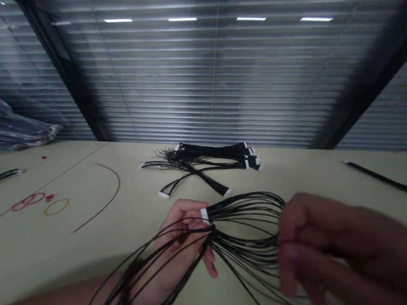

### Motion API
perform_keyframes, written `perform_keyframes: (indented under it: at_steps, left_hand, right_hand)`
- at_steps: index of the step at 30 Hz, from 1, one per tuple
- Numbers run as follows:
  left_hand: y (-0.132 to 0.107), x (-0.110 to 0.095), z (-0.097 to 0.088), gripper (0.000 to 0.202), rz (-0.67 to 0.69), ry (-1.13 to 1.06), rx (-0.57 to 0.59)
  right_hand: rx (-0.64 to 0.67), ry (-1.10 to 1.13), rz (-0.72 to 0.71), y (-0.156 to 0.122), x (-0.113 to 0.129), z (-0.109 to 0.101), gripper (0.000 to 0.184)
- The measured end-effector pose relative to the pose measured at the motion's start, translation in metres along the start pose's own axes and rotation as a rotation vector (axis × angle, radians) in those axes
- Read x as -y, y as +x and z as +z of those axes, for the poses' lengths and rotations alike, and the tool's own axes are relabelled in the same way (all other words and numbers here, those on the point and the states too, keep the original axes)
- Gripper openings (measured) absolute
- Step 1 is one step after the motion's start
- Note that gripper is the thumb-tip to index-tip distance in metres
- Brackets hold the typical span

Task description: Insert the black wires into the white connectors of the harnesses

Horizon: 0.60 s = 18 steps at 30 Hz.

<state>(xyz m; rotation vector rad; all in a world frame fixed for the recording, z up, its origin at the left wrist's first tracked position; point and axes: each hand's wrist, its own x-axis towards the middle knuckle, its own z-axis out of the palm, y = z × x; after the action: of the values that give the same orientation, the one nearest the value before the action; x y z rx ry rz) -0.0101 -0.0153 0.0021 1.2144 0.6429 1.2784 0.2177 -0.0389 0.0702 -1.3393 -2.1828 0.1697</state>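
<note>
My left hand (182, 231) is closed around a wire harness near its white connector (205, 215). Many thin black wires (247, 206) fan out from there, some draping down over my left wrist. To the right, my right hand (309, 247) pinches part of the same black wires, which bow in a loop between both hands. My right hand is slightly blurred, and its fingertips partly hide the wires. Other strands hang loose below my hands toward the bottom edge.
Finished-looking black cables with white connectors (214, 154) lie piled at the table's back. A single wire (117, 190), rubber bands (56, 207) and a plastic bag (10, 123) are on the left. Another black cable (386, 178) lies at right. Blinds (210, 77) rise behind.
</note>
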Motion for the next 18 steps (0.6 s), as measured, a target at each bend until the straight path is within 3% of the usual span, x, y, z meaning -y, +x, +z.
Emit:
perform_keyframes:
  at_steps: [3,7,12,18]
  left_hand:
    - [-0.004,0.000,0.000,0.025,0.015,-0.025,0.039]
    - [-0.006,0.000,0.006,0.019,0.024,-0.085,0.111]
    - [-0.002,0.006,0.011,0.026,0.149,-0.289,0.256]
    - [-0.002,0.015,0.008,0.030,0.190,-0.340,0.285]
  right_hand:
    - [0.009,-0.086,-0.208,0.003,0.021,0.021,0.013]
    - [-0.067,-0.165,-0.324,0.000,0.023,0.031,0.023]
    - [-0.141,-0.171,-0.324,-0.003,0.024,0.033,0.023]
    - [-0.173,-0.234,-0.332,-0.005,0.025,0.039,0.022]
